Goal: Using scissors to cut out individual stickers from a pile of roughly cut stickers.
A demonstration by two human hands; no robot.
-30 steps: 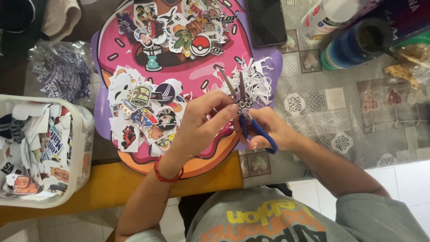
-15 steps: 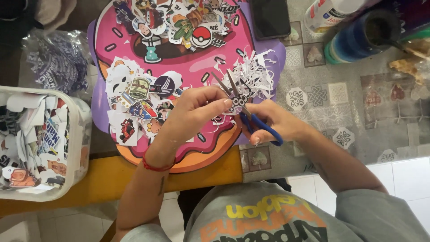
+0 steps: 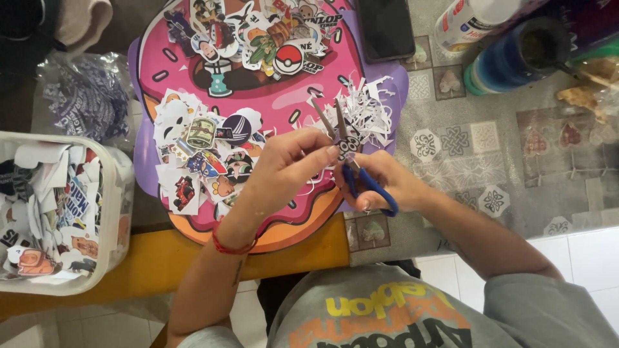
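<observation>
Blue-handled scissors [image 3: 361,174] sit in the right hand [image 3: 380,180], fingers through the loops, clenched around the handles. Blades point up and away, parted in a narrow V, tips over the white paper scraps [image 3: 367,113]. Left hand [image 3: 284,171] pinches a small sticker cutout [image 3: 348,147] between thumb and fingertips, right at the blade pivot; the sticker touches the blades, but whether it lies between them cannot be told. Left grip closed tight on the sticker, other fingers curled in. Red string bracelet [image 3: 232,247] on the left wrist.

Both hands hover over the lower right part of a pink doughnut-shaped mat [image 3: 258,103], near its orange edge. Pile of cut stickers [image 3: 206,154] lies on the mat just left of the left hand; another cluster [image 3: 258,32] at the mat's top. White plastic tub [image 3: 116,212] with more stickers at far left, well apart. Dark phone [image 3: 385,29] beyond the mat's top right. Blue cup [image 3: 516,61] and a white bottle [image 3: 471,22] on the patterned grey tablecloth [image 3: 516,167], far right.
</observation>
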